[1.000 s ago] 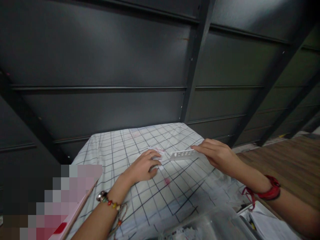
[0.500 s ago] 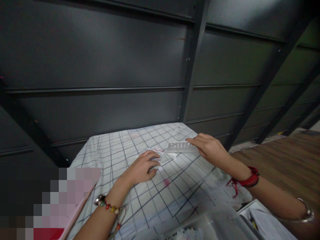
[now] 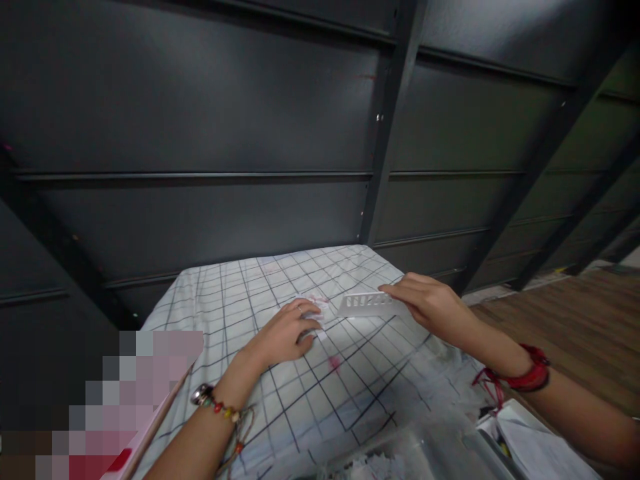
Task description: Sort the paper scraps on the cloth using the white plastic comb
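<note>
My right hand (image 3: 425, 305) grips a white strip with a row of slots (image 3: 367, 305) by its right end, holding it over the checked cloth. What exactly the strip is, I cannot make out. Left of it, my left hand (image 3: 286, 333) lies palm down with fingers apart and slightly bent. Small whitish pieces with pinkish marks (image 3: 314, 301) lie at its fingertips, partly covered by them; their kind is unclear. Both hands are above the white cloth with dark grid lines (image 3: 240, 287).
A clear plastic container (image 3: 425, 447) with small pale scraps (image 3: 375, 467) stands at the near edge. Beside it on the right lies a white box with papers (image 3: 535, 440). A dark panelled wall (image 3: 225, 120) rises behind the table. Wooden floor (image 3: 565, 317) shows at right.
My right hand has moved a little right and down with the slotted strip, away from the small pieces. My left hand has stayed almost in place.
</note>
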Demonstrator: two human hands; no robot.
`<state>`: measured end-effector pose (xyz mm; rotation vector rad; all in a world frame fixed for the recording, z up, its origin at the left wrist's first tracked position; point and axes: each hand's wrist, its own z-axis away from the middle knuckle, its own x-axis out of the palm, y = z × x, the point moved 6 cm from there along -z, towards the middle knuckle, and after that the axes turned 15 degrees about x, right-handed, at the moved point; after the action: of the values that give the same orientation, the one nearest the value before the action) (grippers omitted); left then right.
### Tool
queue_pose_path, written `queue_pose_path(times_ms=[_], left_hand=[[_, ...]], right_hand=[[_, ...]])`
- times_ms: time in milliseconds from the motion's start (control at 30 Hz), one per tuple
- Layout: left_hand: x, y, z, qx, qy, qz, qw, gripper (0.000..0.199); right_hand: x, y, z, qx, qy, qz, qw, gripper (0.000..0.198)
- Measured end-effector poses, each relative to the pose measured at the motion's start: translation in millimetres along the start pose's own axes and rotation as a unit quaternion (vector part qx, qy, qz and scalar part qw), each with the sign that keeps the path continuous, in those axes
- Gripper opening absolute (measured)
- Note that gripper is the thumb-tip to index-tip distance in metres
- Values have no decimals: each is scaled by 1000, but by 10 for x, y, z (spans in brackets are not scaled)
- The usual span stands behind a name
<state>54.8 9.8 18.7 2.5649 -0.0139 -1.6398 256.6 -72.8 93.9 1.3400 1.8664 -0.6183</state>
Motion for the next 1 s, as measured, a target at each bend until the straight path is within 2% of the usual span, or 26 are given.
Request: queue_pose_path(times_ms=[300, 600, 733, 867, 1000], left_hand=[[5, 6, -7, 4, 1, 5, 1000, 25], [-12, 9, 5, -4, 3, 0, 1000, 26], [-38, 34, 1, -5, 1, -3, 1000, 28], [-87, 110, -22, 1, 5, -11, 1000, 27], [-123, 157, -54, -11, -16, -25, 1000, 23]], right_hand=[[-157, -122, 109, 13, -27, -62, 998, 37], [-123, -205, 234, 22, -44, -72, 996, 37], [-197, -227, 329, 26, -16, -64, 997, 40], [-251, -228, 407, 37, 17, -8, 999, 42], [-222, -284, 451, 44, 21, 19, 999, 41]])
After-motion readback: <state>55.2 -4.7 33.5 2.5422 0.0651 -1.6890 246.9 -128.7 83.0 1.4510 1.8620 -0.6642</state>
